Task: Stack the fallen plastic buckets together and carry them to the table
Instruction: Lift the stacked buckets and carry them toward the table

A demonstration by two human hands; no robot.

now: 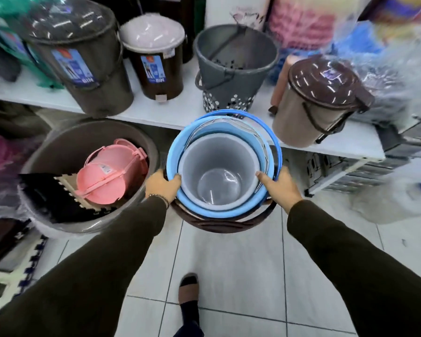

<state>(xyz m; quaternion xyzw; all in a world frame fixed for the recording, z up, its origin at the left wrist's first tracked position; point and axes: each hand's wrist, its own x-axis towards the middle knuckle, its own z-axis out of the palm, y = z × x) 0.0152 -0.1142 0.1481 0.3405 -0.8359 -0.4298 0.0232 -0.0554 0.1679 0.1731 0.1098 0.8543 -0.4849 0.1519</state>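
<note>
A stack of nested plastic buckets (219, 176) hangs in front of me above the tiled floor, its openings facing up. The innermost bucket is grey-white; light blue buckets sit around it, and a dark brown bucket (219, 226) is outermost at the bottom. A blue handle (278, 152) arcs along the right side. My left hand (162, 187) grips the stack's left rim, thumb over the edge. My right hand (278, 187) grips the right rim. The stack is just in front of the white table (156, 113).
On the white table stand a large dark lidded bin (83, 57), a brown pedal bin (159, 62), a grey perforated bucket (231, 66) and a beige lidded bucket (319, 100). A big grey tub (58, 154) holding pink baskets sits on the floor at left. My foot (188, 295) is on the tiles.
</note>
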